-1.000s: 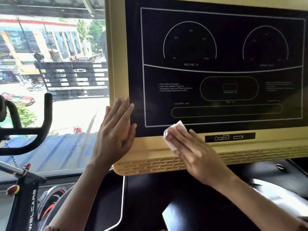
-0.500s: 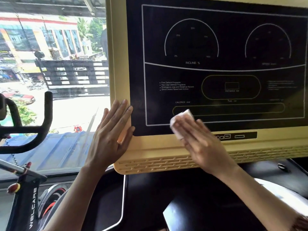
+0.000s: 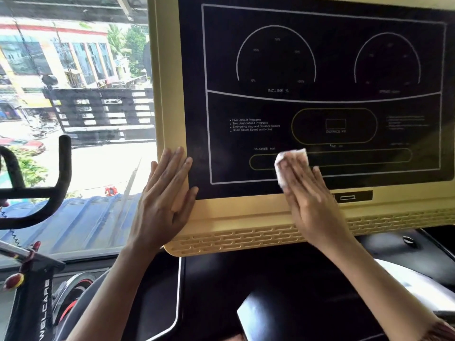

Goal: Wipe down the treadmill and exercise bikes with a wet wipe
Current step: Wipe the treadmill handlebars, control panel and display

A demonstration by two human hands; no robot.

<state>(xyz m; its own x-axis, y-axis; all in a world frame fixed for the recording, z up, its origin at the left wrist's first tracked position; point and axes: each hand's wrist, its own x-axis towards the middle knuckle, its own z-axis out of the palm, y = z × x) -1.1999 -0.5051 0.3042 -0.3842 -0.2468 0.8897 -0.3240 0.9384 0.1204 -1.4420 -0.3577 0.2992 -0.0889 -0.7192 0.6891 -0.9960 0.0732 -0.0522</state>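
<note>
Wipe (image 3: 290,163) lies under the straight fingers of the right hand (image 3: 310,195), pressed low on the treadmill panel (image 3: 320,70). Left hand (image 3: 165,198) rests flat and empty on the frame (image 3: 167,70). Panel-wiping step; upper panel probably next, bike (image 3: 32,303) later.

Our left hand (image 3: 162,203) lies flat on the lower left corner of the treadmill console (image 3: 246,210). To its right, our right hand (image 3: 312,200) presses the wet wipe (image 3: 299,154) against the display panel (image 3: 270,107) near its bottom edge. The exercise bike (image 3: 64,163) stands left of the console, before the window (image 3: 86,168).
</note>
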